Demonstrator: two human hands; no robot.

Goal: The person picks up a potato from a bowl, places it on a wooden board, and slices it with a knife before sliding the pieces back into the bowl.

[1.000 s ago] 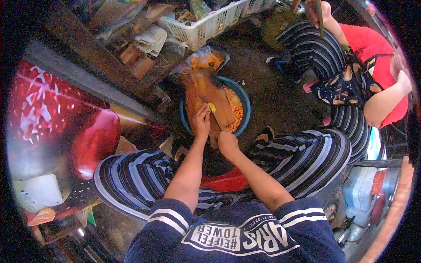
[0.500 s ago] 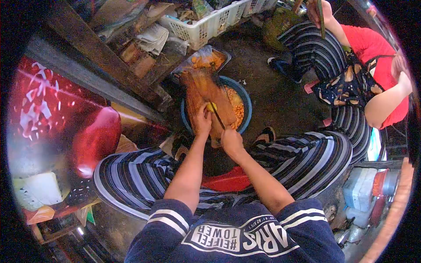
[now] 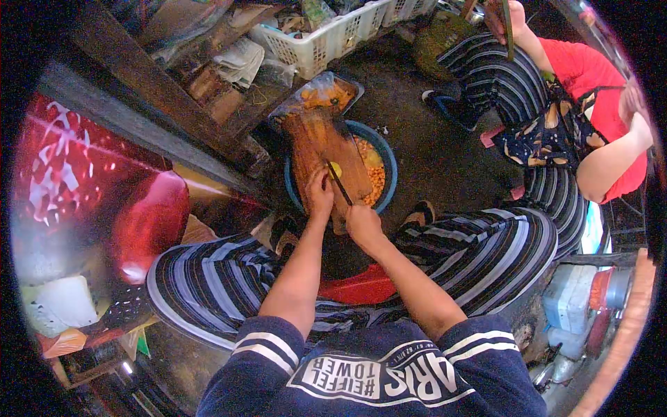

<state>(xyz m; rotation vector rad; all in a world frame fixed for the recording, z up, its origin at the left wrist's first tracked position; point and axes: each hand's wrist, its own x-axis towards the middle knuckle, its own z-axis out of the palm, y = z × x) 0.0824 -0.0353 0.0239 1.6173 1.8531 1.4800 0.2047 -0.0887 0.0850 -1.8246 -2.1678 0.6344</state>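
Observation:
My right hand (image 3: 364, 224) is closed around the handle of a knife (image 3: 340, 185), whose blade points away from me over a wooden cutting board (image 3: 316, 142). A small yellow-green piece of food (image 3: 337, 169) lies against the right side of the blade near its tip. Just left of the blade, my left hand (image 3: 320, 194) has its fingers bent together over the board; what they hold is hidden. Beneath the board is a blue basin (image 3: 392, 163), and small orange pieces (image 3: 375, 182) show inside it on the right.
Beyond the board sits a clear tray (image 3: 353, 89) with orange food. A white plastic basket (image 3: 313, 52) stands at the back, beside wooden beams (image 3: 149, 94). Another person in a red top (image 3: 580, 66) sits at the right. Plastic containers (image 3: 573, 302) are at lower right.
The knife and my right hand have shifted slightly left. The yellow-green piece, earlier left of the blade by my left fingertips, now shows on its right. My left fingers have drawn back slightly.

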